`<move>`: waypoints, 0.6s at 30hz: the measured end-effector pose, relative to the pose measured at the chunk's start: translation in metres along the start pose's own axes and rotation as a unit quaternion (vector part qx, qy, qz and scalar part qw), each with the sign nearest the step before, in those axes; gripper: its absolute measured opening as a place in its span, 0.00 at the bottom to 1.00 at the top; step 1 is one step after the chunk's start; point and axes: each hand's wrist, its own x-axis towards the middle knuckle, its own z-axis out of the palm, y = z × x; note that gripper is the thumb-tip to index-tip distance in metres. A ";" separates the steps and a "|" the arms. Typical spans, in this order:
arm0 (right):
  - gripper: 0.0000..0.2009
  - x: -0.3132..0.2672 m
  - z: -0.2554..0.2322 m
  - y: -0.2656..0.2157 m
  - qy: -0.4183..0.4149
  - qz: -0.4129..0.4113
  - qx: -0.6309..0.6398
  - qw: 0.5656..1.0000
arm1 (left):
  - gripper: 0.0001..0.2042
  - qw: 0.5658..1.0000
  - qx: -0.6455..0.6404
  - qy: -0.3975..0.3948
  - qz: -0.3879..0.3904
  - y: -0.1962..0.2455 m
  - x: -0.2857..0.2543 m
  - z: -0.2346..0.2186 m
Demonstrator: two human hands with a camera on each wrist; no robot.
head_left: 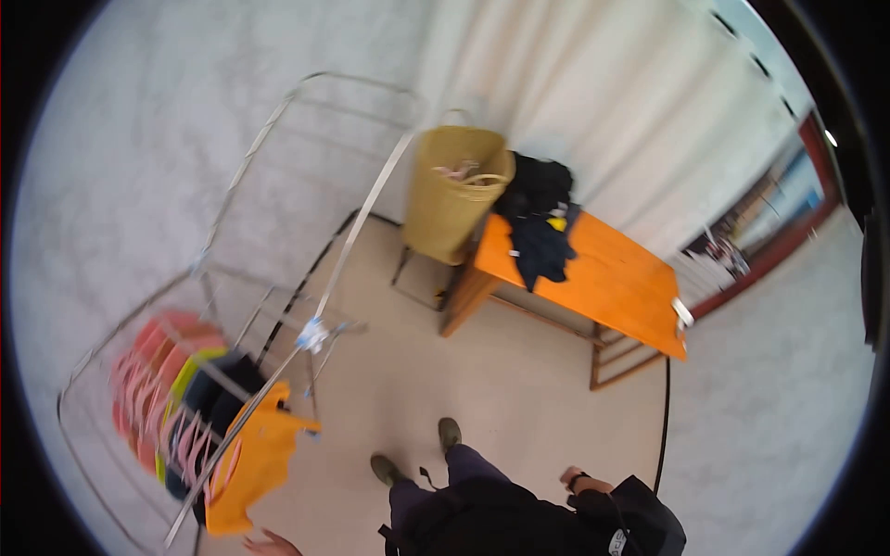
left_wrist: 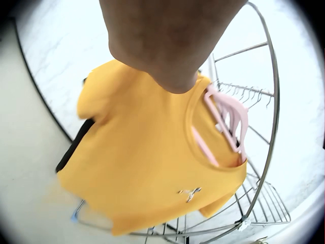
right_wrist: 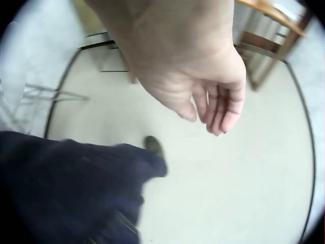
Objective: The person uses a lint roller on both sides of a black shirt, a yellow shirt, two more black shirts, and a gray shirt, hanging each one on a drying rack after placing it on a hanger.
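My left hand [head_left: 271, 543] is at the bottom edge of the head view, fingers extended, just beside the hem of a yellow-orange T-shirt [head_left: 255, 454]. That T-shirt hangs from a pink hanger [left_wrist: 231, 109] at the near end of a row of clothes on a metal rack [head_left: 362, 222]. In the left wrist view the wrist overlaps the shirt's upper part and the fingers are hidden; a small dark print shows on the cloth. My right hand [right_wrist: 210, 96] hangs by my side over the floor, its fingers loosely curled around nothing.
Pink, lime and dark garments [head_left: 176, 371] hang behind the orange shirt. A tall woven basket [head_left: 445, 218] stands beyond the rack. Beside it, an orange table [head_left: 612, 278] bears dark clothes [head_left: 542, 246] and a small white object [head_left: 683, 312] at its right end.
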 end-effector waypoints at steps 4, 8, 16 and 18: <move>0.10 0.039 0.165 -0.040 -0.064 0.143 0.667 0.728 | 0.53 0.900 -0.031 -0.433 0.041 0.057 -0.126 0.025; 0.11 -0.022 0.085 -0.040 -0.043 0.106 0.819 0.562 | 0.39 0.782 -0.081 -0.612 0.079 0.201 -0.146 0.062; 0.13 0.157 0.019 0.091 0.089 -0.055 0.862 0.496 | 0.33 0.692 -0.131 -0.505 0.499 0.605 -0.146 0.121; 0.14 0.198 0.006 0.148 0.217 -0.130 0.702 0.666 | 0.28 0.692 -0.169 -0.496 0.497 0.724 -0.153 0.086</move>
